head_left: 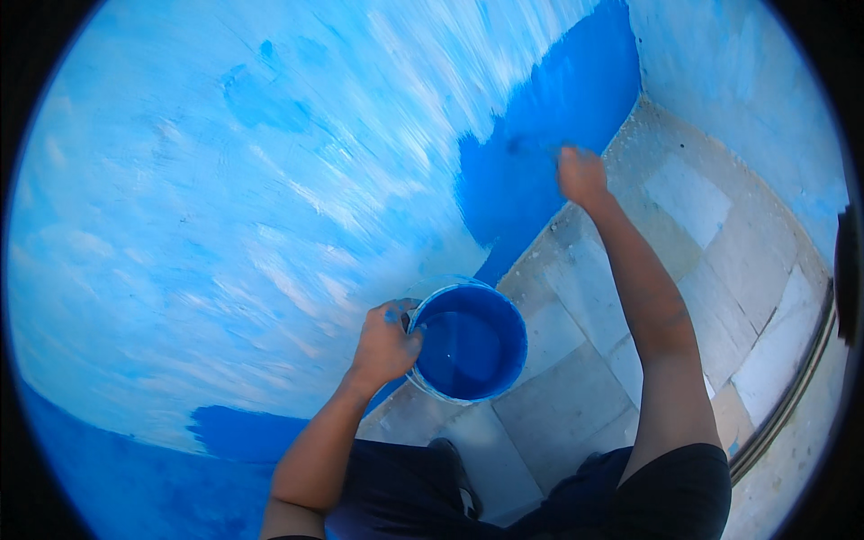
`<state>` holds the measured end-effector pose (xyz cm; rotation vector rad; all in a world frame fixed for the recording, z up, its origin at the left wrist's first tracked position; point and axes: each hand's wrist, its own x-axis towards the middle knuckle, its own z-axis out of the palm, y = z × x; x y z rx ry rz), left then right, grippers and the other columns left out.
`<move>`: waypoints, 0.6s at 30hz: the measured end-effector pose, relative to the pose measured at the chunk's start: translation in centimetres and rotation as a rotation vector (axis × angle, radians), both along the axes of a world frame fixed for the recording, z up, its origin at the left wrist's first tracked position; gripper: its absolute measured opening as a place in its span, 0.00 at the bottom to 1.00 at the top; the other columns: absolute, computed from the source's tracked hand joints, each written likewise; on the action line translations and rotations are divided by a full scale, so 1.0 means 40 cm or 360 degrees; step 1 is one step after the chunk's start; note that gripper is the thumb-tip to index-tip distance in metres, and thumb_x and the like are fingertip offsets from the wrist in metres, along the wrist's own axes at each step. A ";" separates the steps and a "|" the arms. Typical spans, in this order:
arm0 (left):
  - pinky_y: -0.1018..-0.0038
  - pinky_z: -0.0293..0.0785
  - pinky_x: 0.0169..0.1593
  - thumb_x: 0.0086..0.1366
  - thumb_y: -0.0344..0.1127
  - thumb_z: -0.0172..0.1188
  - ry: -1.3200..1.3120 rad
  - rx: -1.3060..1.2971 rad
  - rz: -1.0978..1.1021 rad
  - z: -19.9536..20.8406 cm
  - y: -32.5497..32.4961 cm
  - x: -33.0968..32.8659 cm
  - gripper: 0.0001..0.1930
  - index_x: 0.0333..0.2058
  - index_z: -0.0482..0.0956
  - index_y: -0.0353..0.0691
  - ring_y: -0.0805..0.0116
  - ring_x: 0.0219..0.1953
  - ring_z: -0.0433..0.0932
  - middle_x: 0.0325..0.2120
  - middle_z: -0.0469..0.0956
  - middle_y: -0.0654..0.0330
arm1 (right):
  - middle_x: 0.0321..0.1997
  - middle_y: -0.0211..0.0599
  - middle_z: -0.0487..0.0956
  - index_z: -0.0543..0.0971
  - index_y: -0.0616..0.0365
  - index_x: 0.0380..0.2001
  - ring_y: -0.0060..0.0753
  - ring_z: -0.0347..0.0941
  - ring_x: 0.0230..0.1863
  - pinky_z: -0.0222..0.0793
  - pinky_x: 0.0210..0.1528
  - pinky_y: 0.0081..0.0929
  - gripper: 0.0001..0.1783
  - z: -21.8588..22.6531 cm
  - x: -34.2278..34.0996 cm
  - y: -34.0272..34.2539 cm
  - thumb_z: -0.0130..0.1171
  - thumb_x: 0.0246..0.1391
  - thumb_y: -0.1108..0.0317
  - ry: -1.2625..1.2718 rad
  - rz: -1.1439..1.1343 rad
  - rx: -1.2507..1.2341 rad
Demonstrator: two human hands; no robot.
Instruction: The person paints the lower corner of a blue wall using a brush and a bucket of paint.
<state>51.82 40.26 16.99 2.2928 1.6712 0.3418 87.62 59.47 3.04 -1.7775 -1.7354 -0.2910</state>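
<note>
Painting of the wall (297, 180) appears underway, left hand (387, 346) clamped on bucket (506, 319), right hand (582, 175) closed round a brush (522, 145) (blurred); next probably calls for overlapping strokes.

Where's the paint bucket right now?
In the head view, the bucket is just below and right of centre, held at its left side by the left hand, with floor tiles beyond it.

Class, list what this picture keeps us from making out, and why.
In the head view:
Tool in the right hand: blurred, its tip lost against the wall's blue paint.
Bottom of the bucket: hidden by the liquid inside.
Dark thing at far right: cut off by the round edge.
</note>
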 end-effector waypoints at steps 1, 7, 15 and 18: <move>0.64 0.73 0.30 0.53 0.28 0.63 0.0001 0.0043 -0.0002 -0.005 -0.002 -0.010 0.15 0.40 0.81 0.27 0.55 0.22 0.76 0.22 0.77 0.45 | 0.48 0.42 0.78 0.77 0.46 0.51 0.49 0.75 0.47 0.73 0.46 0.45 0.19 0.053 -0.017 -0.004 0.52 0.56 0.71 0.0076 0.0001 0.0285; 0.66 0.71 0.30 0.54 0.29 0.65 0.0001 -0.0066 0.0078 -0.004 0.000 0.005 0.17 0.42 0.80 0.29 0.62 0.23 0.74 0.22 0.75 0.51 | 0.45 0.40 0.79 0.78 0.48 0.51 0.47 0.77 0.47 0.75 0.46 0.42 0.19 0.012 -0.077 0.005 0.52 0.56 0.72 0.0170 -0.0146 -0.0080; 0.63 0.72 0.31 0.53 0.28 0.64 0.0116 0.0030 -0.0027 -0.001 0.000 -0.026 0.17 0.41 0.80 0.26 0.57 0.23 0.75 0.22 0.76 0.47 | 0.44 0.38 0.79 0.80 0.47 0.42 0.44 0.78 0.44 0.75 0.44 0.42 0.13 -0.089 -0.033 -0.024 0.53 0.54 0.71 -0.0292 0.0043 -0.0515; 0.64 0.73 0.30 0.53 0.27 0.63 0.0083 0.0029 0.0009 -0.005 -0.012 -0.021 0.17 0.41 0.79 0.24 0.56 0.22 0.76 0.23 0.77 0.46 | 0.43 0.38 0.79 0.81 0.47 0.41 0.43 0.77 0.44 0.74 0.43 0.43 0.13 0.054 -0.049 -0.009 0.54 0.53 0.72 -0.0134 0.0049 -0.0171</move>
